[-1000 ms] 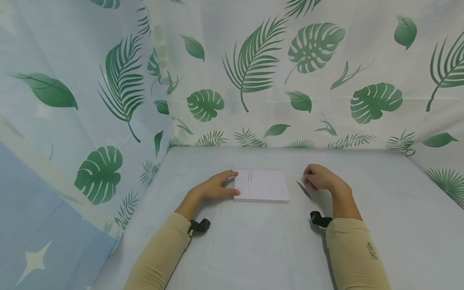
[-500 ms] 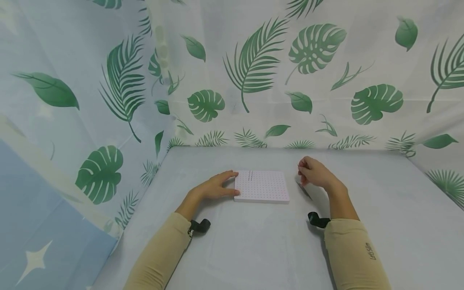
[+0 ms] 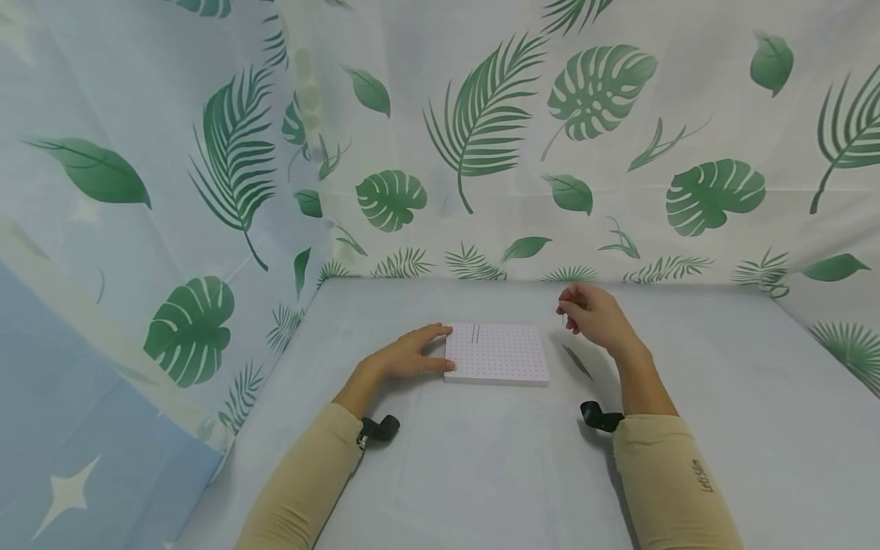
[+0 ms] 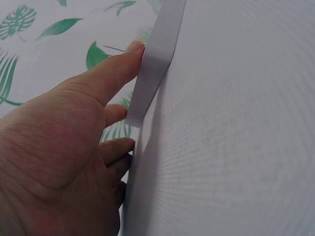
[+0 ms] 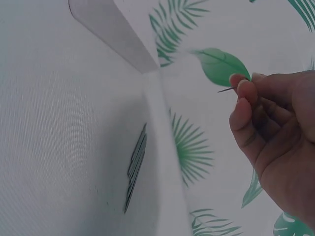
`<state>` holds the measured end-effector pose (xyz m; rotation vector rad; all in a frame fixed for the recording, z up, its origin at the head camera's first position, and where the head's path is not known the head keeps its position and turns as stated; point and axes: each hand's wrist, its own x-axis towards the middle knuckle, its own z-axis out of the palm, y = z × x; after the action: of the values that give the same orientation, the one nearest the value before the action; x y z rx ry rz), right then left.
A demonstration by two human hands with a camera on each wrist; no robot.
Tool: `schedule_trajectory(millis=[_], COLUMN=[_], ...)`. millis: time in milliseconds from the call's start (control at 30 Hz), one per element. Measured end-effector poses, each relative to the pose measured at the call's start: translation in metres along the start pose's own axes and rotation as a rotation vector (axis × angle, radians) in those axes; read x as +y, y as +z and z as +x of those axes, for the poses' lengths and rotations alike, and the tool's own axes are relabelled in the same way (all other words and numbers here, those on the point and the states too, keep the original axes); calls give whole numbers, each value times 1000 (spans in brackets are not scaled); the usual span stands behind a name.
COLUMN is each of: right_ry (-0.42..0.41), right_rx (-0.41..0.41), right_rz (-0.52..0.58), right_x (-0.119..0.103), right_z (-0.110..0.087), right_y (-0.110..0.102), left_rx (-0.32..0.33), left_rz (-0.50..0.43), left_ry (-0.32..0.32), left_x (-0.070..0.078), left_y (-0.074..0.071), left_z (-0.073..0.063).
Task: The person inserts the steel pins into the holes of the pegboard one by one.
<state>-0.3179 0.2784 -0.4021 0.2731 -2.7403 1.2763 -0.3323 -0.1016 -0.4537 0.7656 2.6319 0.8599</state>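
Note:
A white pegboard (image 3: 498,355) with rows of small holes lies flat on the table. Two thin dark pins (image 3: 475,334) stand near its far left corner. At its left side my left hand (image 3: 404,351) rests thumb and forefinger on the edge, spread apart; in the left wrist view the thumb (image 4: 115,71) touches a corner. My right hand (image 3: 593,317), raised beyond the board's right side, pinches a thin metal pin (image 5: 225,90) between thumb and forefinger. Below it on the table lies a small bundle of similar pins (image 5: 135,167), right of the board.
A pale cloth covers the table (image 3: 474,466). Behind it hangs a white curtain (image 3: 509,153) with green leaves, and another leafy curtain (image 3: 227,229) slopes along the left. Both wrists carry small black cameras (image 3: 600,418).
My right hand has risen from beside the pin bundle and moved slightly left and away from me, carrying one pin. My left hand and the board have stayed in place.

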Motion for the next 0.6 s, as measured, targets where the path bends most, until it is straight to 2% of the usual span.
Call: schedule_trajectory(millis=[333, 600], right_ry=[-117, -132], right_rx=[54, 55], right_rz=[-38, -112], right_x=[-19, -30], right_z=[8, 8], right_y=[21, 36], left_rx=[-1, 1], left_rz=[9, 6], left_ry=[1, -4], left_x=[0, -3], left_y=[1, 1], left_z=[1, 2])
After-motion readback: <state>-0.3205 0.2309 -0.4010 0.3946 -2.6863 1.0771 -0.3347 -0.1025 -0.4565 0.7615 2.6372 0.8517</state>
